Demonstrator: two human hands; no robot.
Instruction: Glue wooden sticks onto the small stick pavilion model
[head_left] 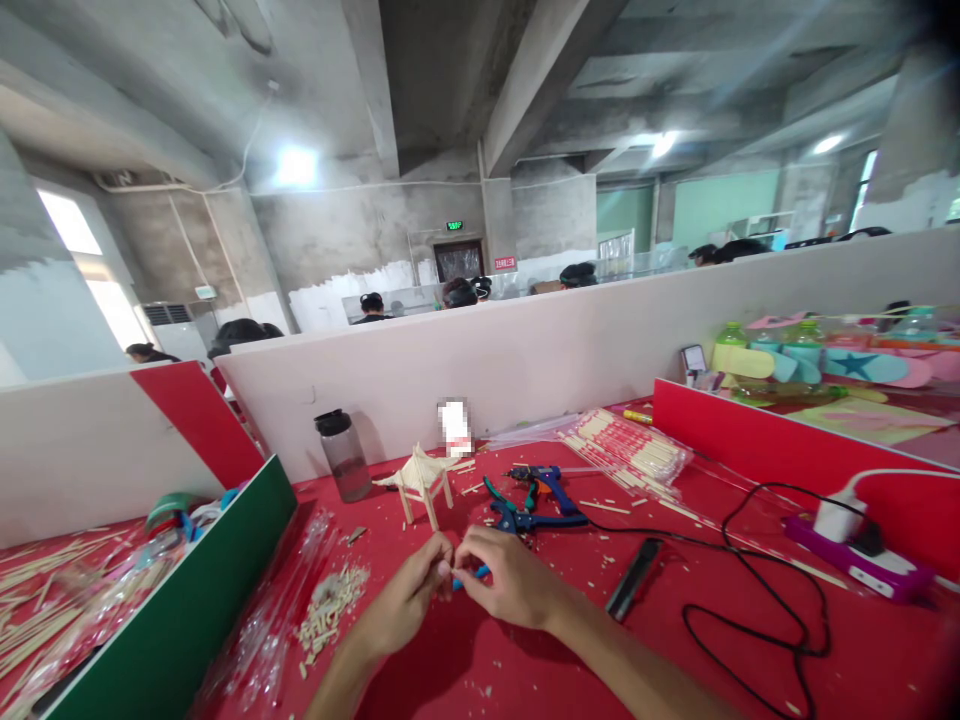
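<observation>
My left hand (411, 592) and my right hand (511, 578) meet over the red table, fingertips pinched together. Whatever sits between the fingertips is too small and hidden to name. A blue piece (472, 577) shows at my right fingers; whether it is held or lies beneath cannot be told. Just beyond my hands stands a small pavilion-like model made of wooden sticks (422, 482), upright on thin legs. To its right lie blue-handled cutting pliers (536, 519) and a blue glue gun (551, 484).
A dark water bottle (343, 458) stands at the back left. Wood scraps (330, 612) and plastic wrapping (274, 600) lie left. On the right are bagged sticks (630, 445), a dark utility knife (634, 578), a looping black cable (739, 550) and a purple power strip (862, 562). Partitions (187, 590) bound the table.
</observation>
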